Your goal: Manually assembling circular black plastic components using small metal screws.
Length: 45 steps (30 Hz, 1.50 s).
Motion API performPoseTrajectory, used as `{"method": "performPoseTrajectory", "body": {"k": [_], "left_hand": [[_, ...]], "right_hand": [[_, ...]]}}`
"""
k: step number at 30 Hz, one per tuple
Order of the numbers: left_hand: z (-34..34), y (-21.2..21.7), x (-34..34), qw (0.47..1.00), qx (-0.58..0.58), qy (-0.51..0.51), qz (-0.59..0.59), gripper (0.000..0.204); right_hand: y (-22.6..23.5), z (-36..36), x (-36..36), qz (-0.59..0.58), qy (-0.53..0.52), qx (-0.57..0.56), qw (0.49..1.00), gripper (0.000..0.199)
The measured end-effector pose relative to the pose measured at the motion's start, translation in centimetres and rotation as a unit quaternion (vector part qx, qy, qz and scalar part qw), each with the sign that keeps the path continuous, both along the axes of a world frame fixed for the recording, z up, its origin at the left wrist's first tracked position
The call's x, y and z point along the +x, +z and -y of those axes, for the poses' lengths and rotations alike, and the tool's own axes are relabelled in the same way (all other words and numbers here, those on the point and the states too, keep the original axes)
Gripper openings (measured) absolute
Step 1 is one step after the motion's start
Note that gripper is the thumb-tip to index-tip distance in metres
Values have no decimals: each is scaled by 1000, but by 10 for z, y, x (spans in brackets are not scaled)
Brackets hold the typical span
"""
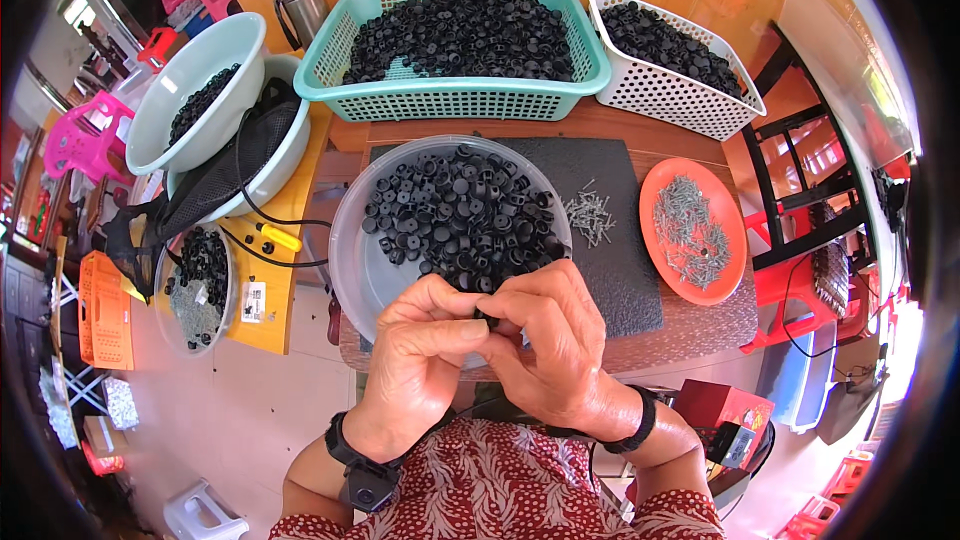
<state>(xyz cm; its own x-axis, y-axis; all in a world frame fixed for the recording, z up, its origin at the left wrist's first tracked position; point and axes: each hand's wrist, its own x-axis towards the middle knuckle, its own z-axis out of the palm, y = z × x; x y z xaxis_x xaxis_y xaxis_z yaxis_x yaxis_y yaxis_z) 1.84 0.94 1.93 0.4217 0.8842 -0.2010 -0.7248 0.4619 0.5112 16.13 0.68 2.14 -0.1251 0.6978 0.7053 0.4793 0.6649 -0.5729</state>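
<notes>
Close together over the near rim of a round translucent tub (345,240), my two hands meet at the fingertips. Between them a small black plastic part (485,318) shows, mostly covered by the fingers. My left hand (415,360) is closed in a pinch on one side of it, and my right hand (550,345) pinches it from the other. Many black plastic caps (475,205) of a similar look are heaped in the tub. Right of it, loose grey metal pins or screws (590,217) lie on a dark mat (620,275), and more fill an orange plate (735,215).
A green basket (450,98) and a white basket (680,105), both holding black parts, stand at the back. Pale bowls (150,135), a black mesh bag (225,165), a yellow-handled tool (280,237) and a tub (205,340) are on the left. A steel flask (300,5) stands behind.
</notes>
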Motion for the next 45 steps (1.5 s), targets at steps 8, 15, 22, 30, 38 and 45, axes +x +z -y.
{"method": "performPoseTrajectory", "body": {"k": [8, 15, 22, 30, 38, 45], "left_hand": [[5, 1, 1, 998, 31, 44, -24, 6], [11, -4, 2, 993, 49, 74, -77, 7], [17, -3, -1, 955, 168, 106, -222, 15], [18, 2, -7, 937, 156, 96, -296, 18], [15, -1, -12, 851, 294, 85, -427, 19], [19, 3, -9, 883, 229, 65, -405, 19]], "right_hand": [[4, -5, 3, -37, 33, -40, 998, 34], [7, -8, 3, -46, 45, -80, 995, 35], [4, -13, 5, -59, 72, -74, 993, 34], [0, -14, 4, -95, 97, -100, 986, 30], [1, -12, 6, -99, 95, -184, 973, 30], [-1, -11, 9, -101, 87, -215, 967, 28]]}}
